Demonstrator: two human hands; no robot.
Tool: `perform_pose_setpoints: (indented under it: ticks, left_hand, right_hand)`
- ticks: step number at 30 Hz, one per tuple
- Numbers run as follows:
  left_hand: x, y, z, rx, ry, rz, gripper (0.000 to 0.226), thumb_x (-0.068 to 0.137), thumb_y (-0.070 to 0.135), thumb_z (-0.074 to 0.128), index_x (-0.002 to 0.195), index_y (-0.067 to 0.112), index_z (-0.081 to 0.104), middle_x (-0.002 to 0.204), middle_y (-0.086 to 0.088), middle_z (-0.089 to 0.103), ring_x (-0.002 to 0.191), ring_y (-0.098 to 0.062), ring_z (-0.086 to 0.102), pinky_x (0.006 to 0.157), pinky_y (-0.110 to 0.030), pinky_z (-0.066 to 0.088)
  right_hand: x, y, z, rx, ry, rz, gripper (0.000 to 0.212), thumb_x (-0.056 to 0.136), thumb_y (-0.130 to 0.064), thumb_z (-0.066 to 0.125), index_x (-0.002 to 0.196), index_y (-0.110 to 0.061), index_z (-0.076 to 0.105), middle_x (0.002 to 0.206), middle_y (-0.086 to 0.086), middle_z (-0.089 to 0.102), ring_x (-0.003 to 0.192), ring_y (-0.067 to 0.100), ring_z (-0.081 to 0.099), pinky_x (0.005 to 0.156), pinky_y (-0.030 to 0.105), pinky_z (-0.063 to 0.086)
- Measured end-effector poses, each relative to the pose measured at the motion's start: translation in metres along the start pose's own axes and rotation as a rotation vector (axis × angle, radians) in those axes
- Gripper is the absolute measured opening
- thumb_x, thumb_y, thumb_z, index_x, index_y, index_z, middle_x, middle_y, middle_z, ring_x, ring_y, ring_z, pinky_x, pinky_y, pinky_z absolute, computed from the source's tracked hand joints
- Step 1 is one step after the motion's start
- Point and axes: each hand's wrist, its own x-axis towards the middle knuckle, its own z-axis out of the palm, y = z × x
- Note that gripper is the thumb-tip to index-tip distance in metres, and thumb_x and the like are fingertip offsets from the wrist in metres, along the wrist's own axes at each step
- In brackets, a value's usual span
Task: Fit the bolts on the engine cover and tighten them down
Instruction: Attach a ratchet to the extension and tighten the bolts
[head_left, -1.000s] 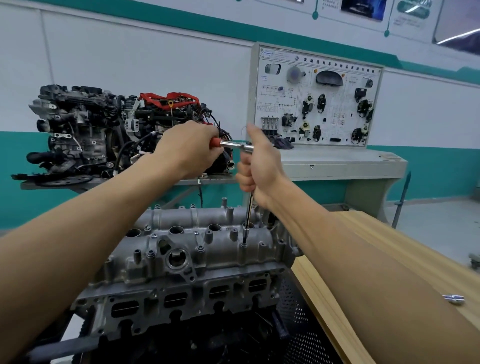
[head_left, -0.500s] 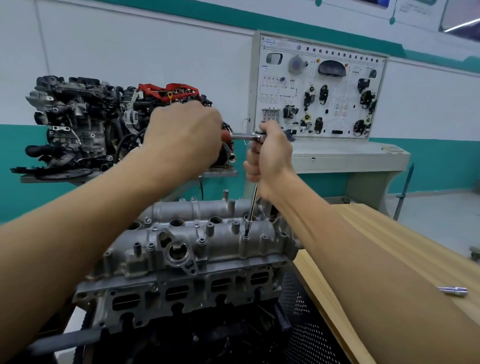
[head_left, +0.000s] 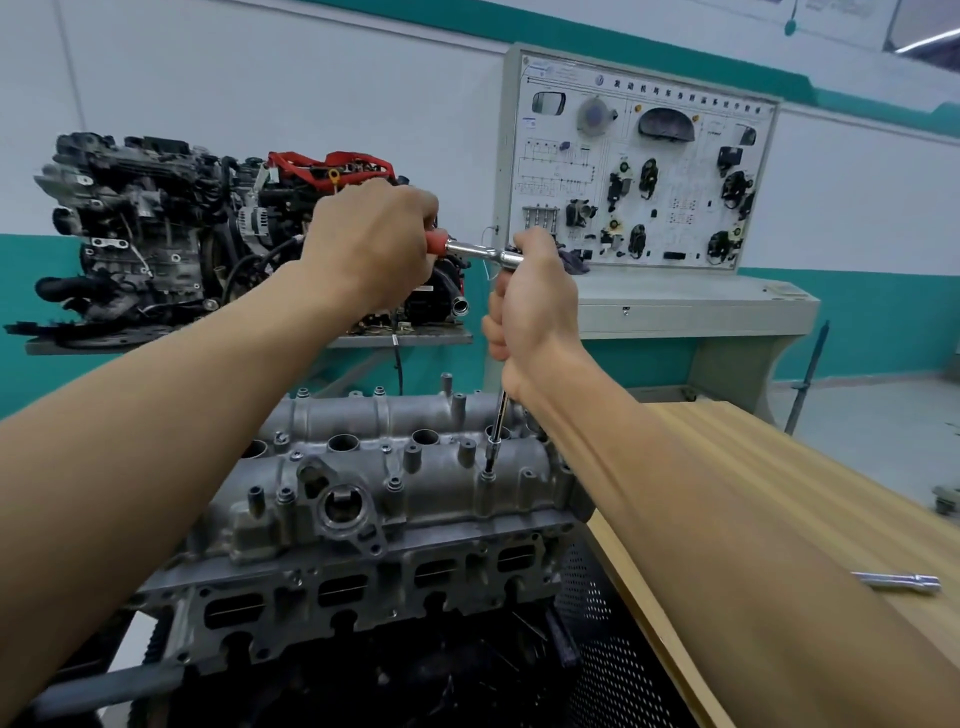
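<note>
The grey engine cover (head_left: 395, 483) sits low in the middle of the view on its block, with its long axis running left to right. Near its right end the tip of a slim extension bar (head_left: 500, 415) meets a boss. The bolt under the tip is hidden. The bar rises almost upright, leaning slightly right. The right hand (head_left: 535, 312) curls its fingers round the bar's upper part. The left hand (head_left: 371, 244) grips the red handle of the ratchet (head_left: 480, 252), which lies roughly level with the handle pointing left. The cover's right edge is just beside a wooden bench (head_left: 753, 467), where a loose metal bar (head_left: 898, 581) lies well apart from the arms. Open floor shows past the bench's far edge. Behind, a training panel (head_left: 639, 161) carries a top line of characters too blurred to read.
</note>
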Motion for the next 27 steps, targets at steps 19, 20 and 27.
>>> perform_pose_setpoints:
  ticks: [19, 20, 27]
  left_hand:
    - [-0.057, 0.040, -0.092, -0.069, -0.193, 0.068, 0.037, 0.086, 0.057, 0.059, 0.072, 0.022, 0.061, 0.067, 0.003, 0.057, 0.063, -0.019, 0.054, 0.055, -0.031, 0.037]
    - [-0.058, 0.044, -0.093, -0.069, -0.205, 0.064, 0.041, 0.086, 0.058, 0.057, 0.070, 0.021, 0.058, 0.066, 0.001, 0.055, 0.061, -0.019, 0.053, 0.053, -0.032, 0.036]
    - [-0.050, 0.041, -0.086, -0.015, -0.191, -0.025, 0.025, 0.089, 0.047, 0.064, 0.080, 0.024, 0.065, 0.075, 0.000, 0.060, 0.070, -0.024, 0.056, 0.056, -0.030, 0.036]
  right_hand:
    - [0.005, -0.005, -0.004, 0.093, -0.083, 0.040, 0.055, 0.093, -0.034, 0.041, 0.039, -0.028, 0.032, 0.041, -0.006, 0.024, 0.034, 0.013, 0.017, 0.040, 0.018, 0.016]
    - [0.006, -0.005, -0.003, 0.091, -0.087, 0.049, 0.051, 0.093, -0.034, 0.042, 0.042, -0.025, 0.037, 0.040, -0.007, 0.026, 0.032, 0.013, 0.018, 0.041, 0.019, 0.016]
    - [0.009, -0.004, -0.002, 0.040, -0.118, 0.076, 0.046, 0.091, -0.037, 0.043, 0.048, -0.025, 0.033, 0.043, -0.006, 0.026, 0.035, 0.013, 0.018, 0.039, 0.019, 0.017]
